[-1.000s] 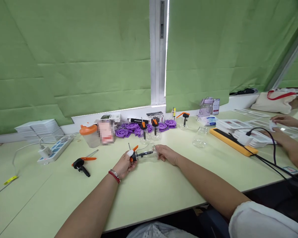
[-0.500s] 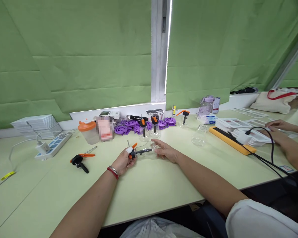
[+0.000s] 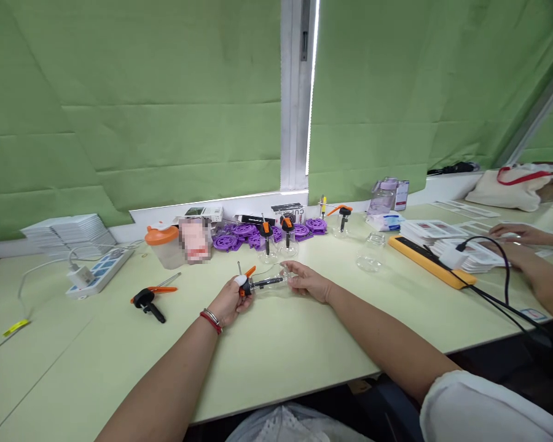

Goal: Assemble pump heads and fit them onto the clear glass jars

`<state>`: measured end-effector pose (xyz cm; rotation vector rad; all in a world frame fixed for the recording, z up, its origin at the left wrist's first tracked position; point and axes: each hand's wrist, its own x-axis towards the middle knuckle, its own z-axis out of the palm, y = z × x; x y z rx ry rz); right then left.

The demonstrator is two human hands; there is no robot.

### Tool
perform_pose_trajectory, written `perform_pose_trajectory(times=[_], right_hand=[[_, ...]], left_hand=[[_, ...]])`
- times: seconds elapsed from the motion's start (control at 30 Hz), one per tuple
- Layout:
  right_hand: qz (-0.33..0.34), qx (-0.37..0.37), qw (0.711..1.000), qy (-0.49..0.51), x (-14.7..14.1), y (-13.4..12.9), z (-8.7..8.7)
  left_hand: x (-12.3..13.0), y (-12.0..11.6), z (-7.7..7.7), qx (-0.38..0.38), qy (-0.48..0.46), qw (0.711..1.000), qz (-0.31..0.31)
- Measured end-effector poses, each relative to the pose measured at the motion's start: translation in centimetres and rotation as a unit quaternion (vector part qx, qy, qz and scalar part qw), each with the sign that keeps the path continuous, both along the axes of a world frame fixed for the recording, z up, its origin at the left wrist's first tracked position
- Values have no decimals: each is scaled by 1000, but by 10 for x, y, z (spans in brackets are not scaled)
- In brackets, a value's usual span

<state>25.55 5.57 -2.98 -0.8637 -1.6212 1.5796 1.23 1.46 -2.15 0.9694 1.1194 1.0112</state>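
A clear spray bottle (image 3: 273, 283) lies on its side between my hands, just above the table. My left hand (image 3: 231, 301) is closed round its black spray head with the orange trigger (image 3: 250, 271). At the other end, the fingers of my right hand (image 3: 306, 281) curl round the bottle's base. A black pump tube (image 3: 266, 282) shows through the clear wall. To the left, a loose spray head (image 3: 148, 301) with an orange trigger lies on the table. Behind my hands stand two more spray bottles (image 3: 266, 245), and an open clear bottle (image 3: 371, 253) is to the right.
Purple plastic parts (image 3: 244, 232) lie along the wall beside an orange-lidded cup (image 3: 163, 245). Another spray bottle (image 3: 342, 222) stands at the back. A white power strip (image 3: 102, 273) sits left, a yellow one (image 3: 428, 261) right. A co-worker's hands (image 3: 518, 242) are over white cards (image 3: 483, 255).
Almost nothing differs. My hands keep the same hold on the spray bottle, and the view has shifted very slightly.
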Motion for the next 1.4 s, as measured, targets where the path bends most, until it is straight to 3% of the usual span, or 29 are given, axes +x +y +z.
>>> perform_pose_trajectory(times=[0.17,0.4,0.6,0.8,1.0,1.4], right_hand=[[-52,-2,996,-79,-7,4,-4],[0,19,1000,-5,0,-1,-1],[-59,-4,995,-75,-8,2,-4],[-12,17,1000,1,0,-2,0],[-19,-24,999,-17,-3,-1,2],[-22,-15,999,-44,-10,0,5]], left_hand=[[0,0,0,-2,4,1000,3],[1,0,1,1,9,1000,1],[2,-2,2,13,23,1000,1],[1,2,1,3,-8,1000,-6],[1,1,0,5,12,1000,6],[3,-1,0,33,32,999,2]])
